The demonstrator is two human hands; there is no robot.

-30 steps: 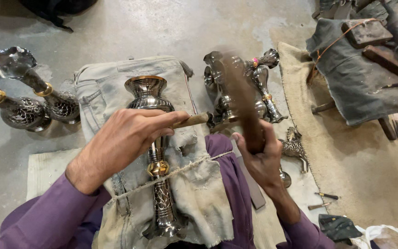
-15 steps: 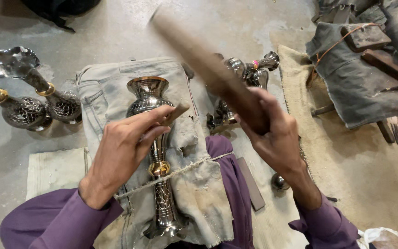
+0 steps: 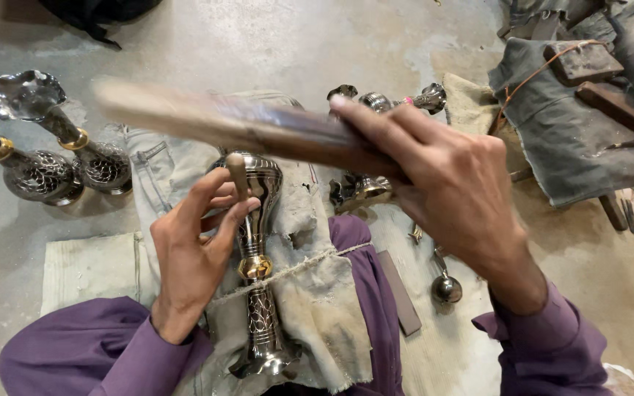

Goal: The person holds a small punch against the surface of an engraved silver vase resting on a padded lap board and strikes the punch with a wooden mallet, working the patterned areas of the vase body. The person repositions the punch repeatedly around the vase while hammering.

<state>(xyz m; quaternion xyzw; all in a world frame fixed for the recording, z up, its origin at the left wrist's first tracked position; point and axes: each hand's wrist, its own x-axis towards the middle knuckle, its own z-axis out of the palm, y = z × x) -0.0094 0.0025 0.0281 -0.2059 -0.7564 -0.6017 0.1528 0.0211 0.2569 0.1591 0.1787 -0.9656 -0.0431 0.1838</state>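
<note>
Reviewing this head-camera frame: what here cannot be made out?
- Wooden mallet in the right hand: its far end is motion-blurred, so its shape is unclear.
- Tip of the small punch in the left hand: where it meets the engraved metal vase is hidden by fingers.
- Vases behind the mallet: largely covered by the right hand.
- Leftmost standing vase: cut by the left edge.

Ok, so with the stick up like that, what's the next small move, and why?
Probably bring the stick down onto the punch. The right hand holds it raised and blurred above the vase, while the left hand pinches the punch upright against the vase's engraved body.
</note>
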